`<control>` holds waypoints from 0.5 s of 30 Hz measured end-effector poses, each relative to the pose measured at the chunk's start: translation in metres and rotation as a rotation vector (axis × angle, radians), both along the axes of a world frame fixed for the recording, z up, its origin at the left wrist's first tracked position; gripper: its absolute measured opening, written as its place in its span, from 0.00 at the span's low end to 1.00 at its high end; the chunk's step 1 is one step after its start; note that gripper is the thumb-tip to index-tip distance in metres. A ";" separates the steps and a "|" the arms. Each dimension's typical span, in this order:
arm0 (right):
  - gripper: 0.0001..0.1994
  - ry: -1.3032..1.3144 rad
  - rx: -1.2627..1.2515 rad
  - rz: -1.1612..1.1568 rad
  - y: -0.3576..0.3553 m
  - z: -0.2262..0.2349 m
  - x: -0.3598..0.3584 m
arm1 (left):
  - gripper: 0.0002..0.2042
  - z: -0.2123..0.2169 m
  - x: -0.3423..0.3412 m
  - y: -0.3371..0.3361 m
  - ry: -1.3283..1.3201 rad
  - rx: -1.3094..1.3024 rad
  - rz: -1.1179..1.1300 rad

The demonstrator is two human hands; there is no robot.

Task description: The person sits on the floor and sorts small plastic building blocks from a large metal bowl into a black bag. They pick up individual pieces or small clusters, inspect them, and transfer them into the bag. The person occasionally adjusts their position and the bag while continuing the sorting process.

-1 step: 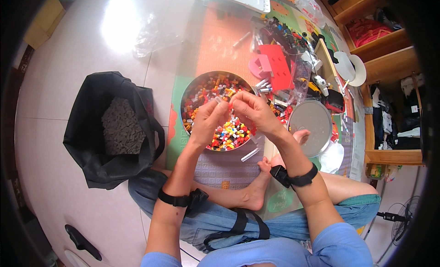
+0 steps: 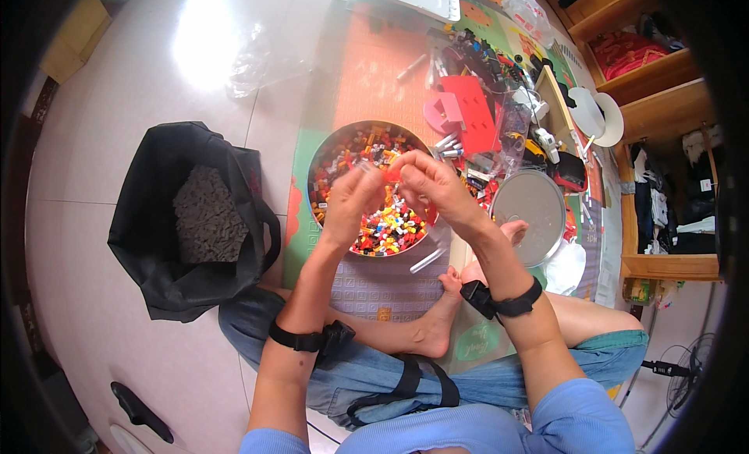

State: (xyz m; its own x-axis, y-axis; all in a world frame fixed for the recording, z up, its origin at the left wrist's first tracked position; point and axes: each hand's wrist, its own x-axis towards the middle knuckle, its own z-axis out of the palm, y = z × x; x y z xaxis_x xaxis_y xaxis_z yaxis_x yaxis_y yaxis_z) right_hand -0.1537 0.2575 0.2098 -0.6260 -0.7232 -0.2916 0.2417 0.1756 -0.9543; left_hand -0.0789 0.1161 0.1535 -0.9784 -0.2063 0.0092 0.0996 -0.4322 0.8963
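Nothing has visibly moved since the earlier frame; both hands and all items sit as they did.

Item 1: left hand. Raised over the bowl, fingertips drawn together in a narrow grip that meets the near end of the brick.

Item 2: right hand. Same height, grip pinched tight on the brick from the other side, knuckles touching or nearly touching the left hand.

Item 3: brick. Small, red-orange, held between the two hands above the bowl. Whether it is one piece or two cannot be told.

Item 4: bowl. Round, metal, full of mixed coloured bricks, standing on the mat in front of the crossed legs.

Item 5: lid. Round, silver, flat, just right of the bowl.

Item 6: bag. Black, open, on the floor, well left of the bowl.

Step in hand, as judged: fitting or parting small pieces over the bowl. Any further move calls for a steady pinch from both hands, kept above the bowl so a slipped piece drops in.
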 end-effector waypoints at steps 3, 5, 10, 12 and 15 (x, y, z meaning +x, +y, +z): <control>0.15 -0.108 -0.068 -0.006 -0.001 0.019 0.003 | 0.16 -0.007 -0.004 -0.018 0.025 0.088 0.138; 0.15 -0.130 -0.004 0.082 0.004 0.026 0.001 | 0.16 -0.009 -0.005 -0.022 0.023 0.092 0.200; 0.14 0.044 -0.226 -0.077 -0.019 0.049 0.006 | 0.23 -0.009 -0.007 -0.014 0.057 0.391 0.133; 0.13 0.141 -0.397 -0.097 -0.048 0.081 0.020 | 0.25 -0.005 -0.007 -0.015 0.027 0.409 0.160; 0.13 0.134 -0.674 0.008 -0.112 0.098 0.052 | 0.25 -0.013 -0.003 -0.018 -0.032 0.357 0.138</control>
State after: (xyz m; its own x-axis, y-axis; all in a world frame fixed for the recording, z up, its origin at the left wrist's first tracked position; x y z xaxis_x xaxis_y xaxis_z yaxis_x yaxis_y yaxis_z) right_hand -0.1015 0.1459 0.3080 -0.6195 -0.7242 0.3031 0.1147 -0.4654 -0.8776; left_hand -0.0819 0.0978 0.1405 -0.9397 -0.3212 -0.1171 0.1532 -0.7018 0.6957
